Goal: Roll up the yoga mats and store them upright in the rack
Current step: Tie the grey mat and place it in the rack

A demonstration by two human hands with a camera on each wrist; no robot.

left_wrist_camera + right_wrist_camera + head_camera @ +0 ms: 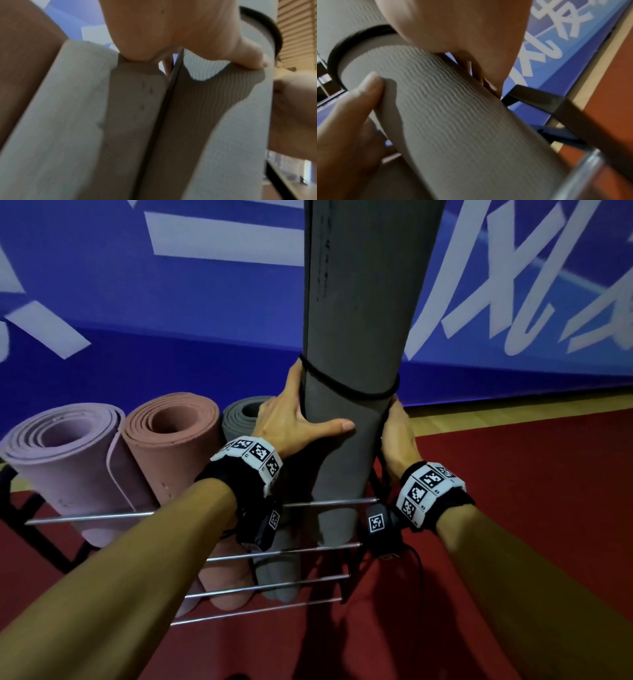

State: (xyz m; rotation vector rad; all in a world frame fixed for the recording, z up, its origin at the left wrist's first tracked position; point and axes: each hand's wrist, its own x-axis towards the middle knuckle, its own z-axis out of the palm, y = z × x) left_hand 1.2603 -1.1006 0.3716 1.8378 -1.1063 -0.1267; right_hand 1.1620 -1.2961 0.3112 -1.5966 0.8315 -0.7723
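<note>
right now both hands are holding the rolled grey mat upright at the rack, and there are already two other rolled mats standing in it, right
Not quite: three rolled mats already stand in the metal-bar rack, not two. The head view shows a lilac rolled mat, a dusty pink rolled mat and a smaller grey rolled mat. The rest holds: the left hand and right hand grip the tall grey rolled mat upright.

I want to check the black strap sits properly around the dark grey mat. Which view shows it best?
The head view: the black strap shows as a slanted band across the dark grey mat, between the left hand and the right hand. The right wrist view shows a blurred arc of it; the left wrist view only a short piece at the mat's edge.
</note>
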